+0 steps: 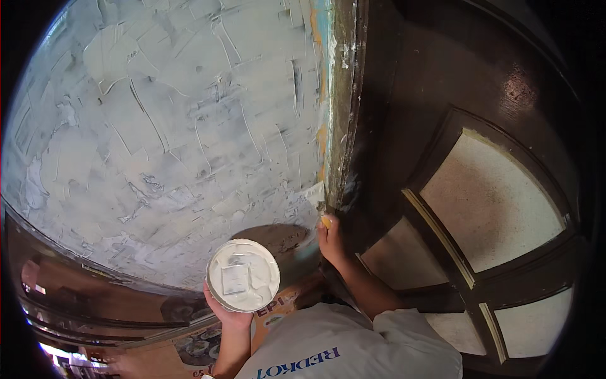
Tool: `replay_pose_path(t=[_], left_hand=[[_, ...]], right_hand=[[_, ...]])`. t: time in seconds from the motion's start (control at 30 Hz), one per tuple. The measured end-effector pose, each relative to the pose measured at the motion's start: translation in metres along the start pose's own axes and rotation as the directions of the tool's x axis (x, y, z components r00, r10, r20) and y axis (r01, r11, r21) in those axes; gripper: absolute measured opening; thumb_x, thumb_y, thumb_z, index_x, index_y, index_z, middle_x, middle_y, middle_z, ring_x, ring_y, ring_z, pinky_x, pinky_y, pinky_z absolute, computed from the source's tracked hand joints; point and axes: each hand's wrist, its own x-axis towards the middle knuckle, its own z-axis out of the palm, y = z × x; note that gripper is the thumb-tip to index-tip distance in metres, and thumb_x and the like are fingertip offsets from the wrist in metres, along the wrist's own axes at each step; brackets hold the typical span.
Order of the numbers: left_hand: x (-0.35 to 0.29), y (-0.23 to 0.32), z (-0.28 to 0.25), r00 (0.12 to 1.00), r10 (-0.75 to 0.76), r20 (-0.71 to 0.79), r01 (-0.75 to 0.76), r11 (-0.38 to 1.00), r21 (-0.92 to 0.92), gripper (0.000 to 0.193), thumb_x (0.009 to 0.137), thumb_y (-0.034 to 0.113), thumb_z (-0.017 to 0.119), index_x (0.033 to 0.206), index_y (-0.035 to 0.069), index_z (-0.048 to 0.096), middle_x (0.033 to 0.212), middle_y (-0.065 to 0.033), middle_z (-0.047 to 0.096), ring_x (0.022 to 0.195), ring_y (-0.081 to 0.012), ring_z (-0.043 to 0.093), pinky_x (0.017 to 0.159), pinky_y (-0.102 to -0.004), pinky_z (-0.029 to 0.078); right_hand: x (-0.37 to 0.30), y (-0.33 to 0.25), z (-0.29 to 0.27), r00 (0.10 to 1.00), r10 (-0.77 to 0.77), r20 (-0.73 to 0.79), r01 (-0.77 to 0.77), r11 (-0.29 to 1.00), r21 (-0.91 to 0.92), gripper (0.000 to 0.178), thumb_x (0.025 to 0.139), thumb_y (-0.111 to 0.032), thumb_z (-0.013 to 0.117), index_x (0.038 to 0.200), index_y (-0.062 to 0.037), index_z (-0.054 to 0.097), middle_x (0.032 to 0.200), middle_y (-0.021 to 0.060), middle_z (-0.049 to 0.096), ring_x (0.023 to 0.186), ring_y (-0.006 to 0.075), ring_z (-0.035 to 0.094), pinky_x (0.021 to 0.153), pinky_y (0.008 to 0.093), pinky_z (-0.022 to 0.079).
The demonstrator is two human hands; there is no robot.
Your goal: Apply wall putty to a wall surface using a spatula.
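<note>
My left hand (pixel 228 316) grips a round white tub (pixel 242 276) from below and the side. Thick white filler paste (pixel 252 265) fills it, with a squarish mark pressed into its surface. In front of me stands a wall (pixel 189 139) coated with rough, ridged white filler. At the wall's right edge, my right hand (pixel 329 237) is closed around the yellow handle of a putty knife (pixel 314 194). Its pale blade lies against the filler beside the wooden frame (pixel 344 107).
A dark brown panelled door (pixel 435 82) with pale inset panels (pixel 492 196) stands to the right. Below the wall at the left runs a brown, glossy surface (pixel 95 290). A printed orange banner (pixel 189 347) shows behind my left forearm.
</note>
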Motion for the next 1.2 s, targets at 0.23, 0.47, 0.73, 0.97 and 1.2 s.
replay_pose_path(t=[0.23,0.47,0.73,0.97,1.2], left_hand=[[0.006,-0.01,-0.003,0.999,-0.021,-0.04,0.025,0.995,0.092,0.063,0.095,0.051,0.032,0.14,0.01,0.047,0.141,-0.01,0.05,0.13,-0.0306,0.046,0.109,-0.0474,0.037],[0.006,-0.016,0.002,0.999,-0.043,-0.015,0.044,0.996,0.079,0.059,0.097,0.048,0.034,0.139,0.009,0.048,0.139,-0.0111,0.051,0.128,-0.0315,0.048,0.109,-0.0483,0.037],[0.007,-0.013,0.006,0.996,-0.086,-0.003,0.086,0.995,0.049,0.059,0.097,0.046,0.032,0.139,0.008,0.048,0.139,-0.012,0.051,0.128,-0.0321,0.048,0.109,-0.0493,0.037],[0.009,-0.011,0.01,0.997,-0.075,0.0,0.075,0.991,0.109,0.059,0.097,0.047,0.031,0.14,0.008,0.047,0.139,-0.0114,0.051,0.129,-0.0316,0.047,0.109,-0.0489,0.037],[0.006,-0.003,0.0,0.998,-0.044,-0.036,0.049,0.987,0.15,0.06,0.097,0.049,0.033,0.141,0.01,0.046,0.141,-0.0111,0.049,0.13,-0.0318,0.046,0.109,-0.0491,0.037]], right_hand=[[0.042,-0.032,-0.006,0.979,-0.149,-0.139,0.161,0.984,0.074,0.026,0.099,-0.012,0.049,0.12,0.0024,0.047,0.108,0.0219,0.058,0.098,0.0353,0.058,0.089,0.0404,0.045],[0.007,0.004,0.007,0.997,0.054,-0.053,-0.052,0.998,0.042,0.024,0.099,-0.014,0.049,0.119,-0.001,0.049,0.106,0.0215,0.059,0.094,0.0383,0.059,0.084,0.0416,0.047],[0.013,-0.016,0.011,0.992,0.017,-0.128,-0.005,0.995,0.095,0.028,0.099,-0.015,0.049,0.123,-0.0002,0.044,0.102,0.021,0.058,0.092,0.0363,0.059,0.085,0.0415,0.046],[0.024,0.013,0.035,0.935,0.35,0.046,-0.322,0.79,0.522,0.023,0.097,-0.027,0.059,0.096,-0.0046,0.053,0.081,-0.0016,0.054,0.074,0.0095,0.053,0.064,0.025,0.044],[0.028,0.007,0.032,0.786,0.54,0.302,-0.563,0.422,0.71,0.025,0.096,-0.032,0.062,0.091,-0.0087,0.056,0.077,-0.0045,0.054,0.069,0.0048,0.05,0.061,0.021,0.04]])
